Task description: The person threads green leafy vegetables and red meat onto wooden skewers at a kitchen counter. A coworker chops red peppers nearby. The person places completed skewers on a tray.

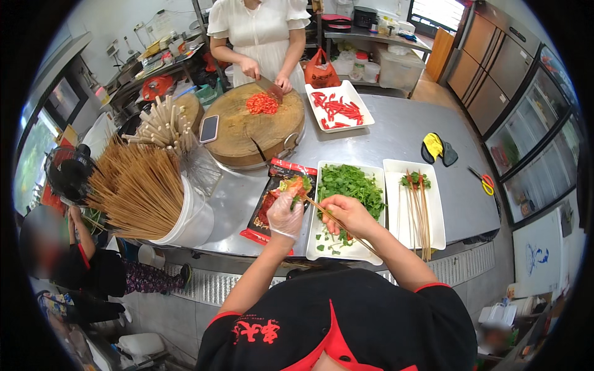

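Note:
My left hand (286, 213), in a clear plastic glove, holds a bundle of leafy greens with something reddish (297, 186). My right hand (348, 215), bare, grips thin wooden skewers (341, 225) whose upper ends reach the bundle. Below my hands lies a white tray of green herbs (350, 185). Left of it, under my gloved hand, is an opened black and red food packet (262, 213) with red contents. To the right, a white tray (393, 185) holds several skewers (420, 218) with greens and red pieces near their upper ends.
A white bucket (197, 222) of skewers stands left. Beyond are a round wooden chopping block (232, 134) with a phone (209, 129) and chopped red chillies, a co-worker holding a cleaver (270, 88), and a tray of red chillies (366, 116). Scissors (482, 180) and a yellow-black cloth item (436, 147) lie right.

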A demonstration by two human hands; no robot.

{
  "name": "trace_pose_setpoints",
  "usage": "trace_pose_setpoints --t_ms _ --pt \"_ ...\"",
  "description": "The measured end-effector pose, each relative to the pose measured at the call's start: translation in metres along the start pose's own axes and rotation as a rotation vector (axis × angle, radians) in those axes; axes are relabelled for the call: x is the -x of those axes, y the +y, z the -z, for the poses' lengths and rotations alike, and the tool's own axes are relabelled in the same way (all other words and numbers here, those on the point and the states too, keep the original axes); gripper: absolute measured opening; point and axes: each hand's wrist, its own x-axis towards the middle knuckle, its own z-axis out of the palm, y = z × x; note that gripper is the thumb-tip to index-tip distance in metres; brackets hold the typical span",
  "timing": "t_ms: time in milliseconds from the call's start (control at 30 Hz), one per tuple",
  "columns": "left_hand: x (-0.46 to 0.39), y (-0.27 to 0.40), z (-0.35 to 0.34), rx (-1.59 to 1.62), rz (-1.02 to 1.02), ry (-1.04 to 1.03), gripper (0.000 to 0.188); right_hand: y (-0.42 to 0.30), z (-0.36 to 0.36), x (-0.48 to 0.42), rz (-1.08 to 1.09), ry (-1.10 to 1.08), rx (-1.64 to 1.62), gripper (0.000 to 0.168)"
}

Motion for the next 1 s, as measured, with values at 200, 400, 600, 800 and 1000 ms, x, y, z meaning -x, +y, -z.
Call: trace_pose_setpoints --t_ms 200,400,600,800,1000 --pt "0.004 -0.002 -0.009 0.028 0.032 -0.026 0.034 0.015 0.022 0.016 -0.017 0.086 0.162 0.009" --pt "0.009 -0.005 -0.02 -0.05 -0.002 -0.105 0.034 0.015 0.025 0.025 -0.039 0.054 0.021 0.01" --pt "0.019 -0.006 -0.045 0.256 0.051 -0.44 0.049 0.035 0.082 0.04 0.031 0.271 0.244 0.012" --pt "0.034 -0.028 -0.028 0.3 0.329 -0.533 0.044 0.074 0.194 0.057 0.125 0.967 0.476 0.012" --pt "0.048 -0.055 -0.005 0.391 0.52 -0.404 0.04 0.122 0.242 0.038 0.162 1.172 1.002 0.011"
